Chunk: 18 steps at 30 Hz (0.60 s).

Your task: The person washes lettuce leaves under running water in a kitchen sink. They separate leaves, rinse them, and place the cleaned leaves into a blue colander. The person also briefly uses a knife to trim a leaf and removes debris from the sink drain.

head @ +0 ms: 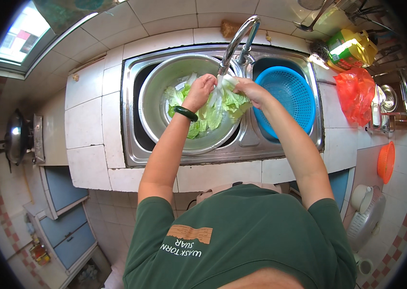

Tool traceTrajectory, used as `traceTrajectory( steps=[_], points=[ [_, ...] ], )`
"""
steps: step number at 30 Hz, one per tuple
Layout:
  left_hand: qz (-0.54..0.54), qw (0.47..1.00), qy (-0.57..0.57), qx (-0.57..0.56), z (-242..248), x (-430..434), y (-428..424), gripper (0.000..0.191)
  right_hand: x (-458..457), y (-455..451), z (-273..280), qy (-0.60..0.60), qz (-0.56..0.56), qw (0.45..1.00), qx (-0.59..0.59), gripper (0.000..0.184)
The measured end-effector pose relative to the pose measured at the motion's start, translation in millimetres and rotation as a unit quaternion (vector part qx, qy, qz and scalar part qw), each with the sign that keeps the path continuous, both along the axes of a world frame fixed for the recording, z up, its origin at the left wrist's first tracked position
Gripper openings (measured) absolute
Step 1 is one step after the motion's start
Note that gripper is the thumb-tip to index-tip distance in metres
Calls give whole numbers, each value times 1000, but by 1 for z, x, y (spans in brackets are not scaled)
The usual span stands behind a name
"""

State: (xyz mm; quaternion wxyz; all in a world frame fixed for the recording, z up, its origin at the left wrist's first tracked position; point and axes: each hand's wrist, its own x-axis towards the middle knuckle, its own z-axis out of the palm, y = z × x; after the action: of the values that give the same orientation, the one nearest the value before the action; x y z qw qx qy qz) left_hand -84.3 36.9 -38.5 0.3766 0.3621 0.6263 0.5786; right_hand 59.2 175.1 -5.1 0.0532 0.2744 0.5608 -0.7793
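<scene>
Water runs from the chrome faucet onto a pale green cabbage leaf. My right hand grips this leaf near its white stem, over the right side of a large metal basin. On the stream's left side is my left hand, its fingers curled; whether they pinch a leaf is hidden. Loose cabbage leaves lie in the basin below. The basin stands in the left bowl of a stainless steel double sink. A blue plastic colander sits in the right bowl.
Right of the sink are a red plastic bag, a yellow-green jug and a metal dish rack. An orange basket is farther right. White tiled counter borders the sink. A wok stands at far left.
</scene>
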Motion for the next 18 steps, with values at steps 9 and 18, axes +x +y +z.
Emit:
traceTrajectory(
  steps=[9,18],
  points=[
    [-36,992,-111,-49,18,14,16,30,6,-9,-9,52,-64,996,-20,51],
    [-64,996,4,-63,-2,18,22,31,4,-5,-14,12,35,964,264,68]
  ],
)
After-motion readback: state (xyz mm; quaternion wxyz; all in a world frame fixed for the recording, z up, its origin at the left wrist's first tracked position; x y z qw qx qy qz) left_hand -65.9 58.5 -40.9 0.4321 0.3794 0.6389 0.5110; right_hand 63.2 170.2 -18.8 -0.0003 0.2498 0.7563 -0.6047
